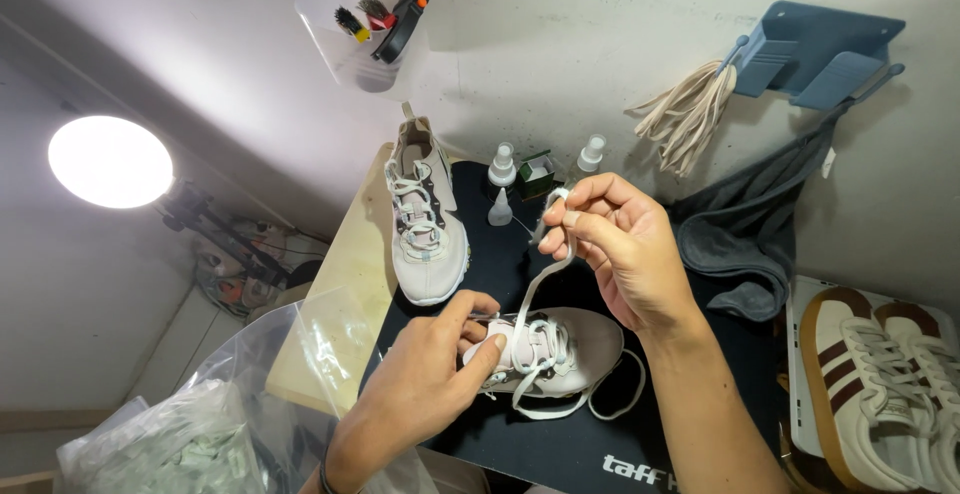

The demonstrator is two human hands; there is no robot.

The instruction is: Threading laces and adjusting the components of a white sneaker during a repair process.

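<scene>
Far left I note a crinkled clear plastic bag of pale greenish bits. A clear wall bin above holds brushes. My left hand pinches the tongue of the grey mesh shoe lying on the dark mat on the counter. My right hand is closed on the flat white lace, pulled taut upward. A tray at far right holds suede striped sneakers.

Small green box (between two spray bottles).

matt black mat, cloth lace
</scene>
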